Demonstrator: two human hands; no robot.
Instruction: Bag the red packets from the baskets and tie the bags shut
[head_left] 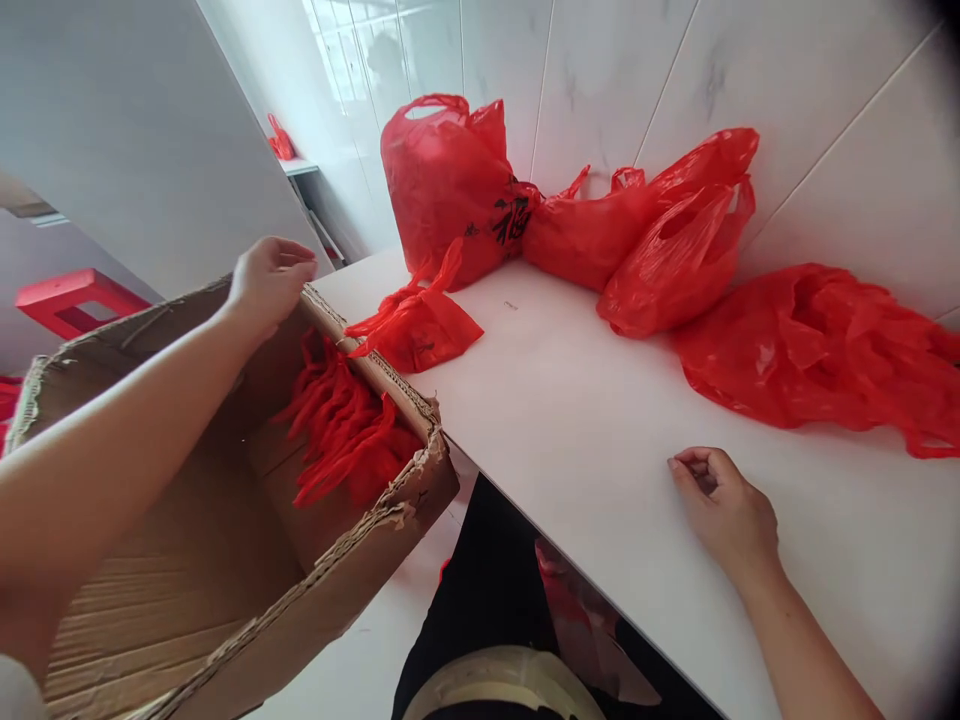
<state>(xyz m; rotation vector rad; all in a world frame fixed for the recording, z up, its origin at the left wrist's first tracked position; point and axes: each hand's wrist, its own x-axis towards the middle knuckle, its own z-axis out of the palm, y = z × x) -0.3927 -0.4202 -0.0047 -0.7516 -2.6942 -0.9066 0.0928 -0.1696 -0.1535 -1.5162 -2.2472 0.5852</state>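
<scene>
My left hand (pixel 271 285) hovers over the far corner of a cardboard box (pixel 259 625), palm down, fingers loosely stretched, with nothing visible in it. Inside the box, against its right wall, stand several small knotted red plastic bags (pixel 349 425) in a row. Another small tied red bag (pixel 431 335) lies on the white table (pixel 570 400) beside the box rim, its knotted ends touching the cardboard edge. My right hand (pixel 727 510) rests on the tabletop with its fingers curled in and thumb near the index finger; I see nothing in it.
A large full red bag (pixel 450 190) with black lettering stands against the tiled wall. More red bags (pixel 675 240) lean to its right, beside a crumpled heap of red bags (pixel 817 345). A red stool (pixel 86 295) stands behind the box.
</scene>
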